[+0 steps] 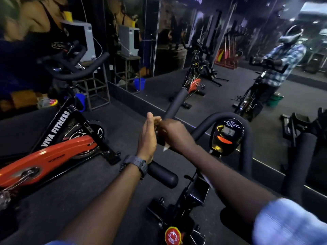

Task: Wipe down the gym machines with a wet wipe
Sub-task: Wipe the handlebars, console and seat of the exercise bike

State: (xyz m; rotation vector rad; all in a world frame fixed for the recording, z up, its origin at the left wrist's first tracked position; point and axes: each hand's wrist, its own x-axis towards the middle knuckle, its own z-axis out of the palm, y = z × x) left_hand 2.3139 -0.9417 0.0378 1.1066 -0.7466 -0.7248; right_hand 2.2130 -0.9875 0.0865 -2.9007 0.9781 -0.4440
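Wet wipe (166, 148) — a pale corner showing under our right hand (174, 137), clamped round the spin bike handlebar (163, 173). Left hand (147, 138) fingers straight, touching it. Blue bucket (139, 83) — contents unseen.

Both hands meet on the near bike's handlebar (162, 171), console (226, 137) to their right, second bike (53, 152) left

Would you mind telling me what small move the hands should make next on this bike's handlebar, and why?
Probably slide the right hand, which grips the handlebar with the wipe peeking out below, up toward the bar's far tip, since that padded stretch lies just ahead. The left hand steadies alongside.
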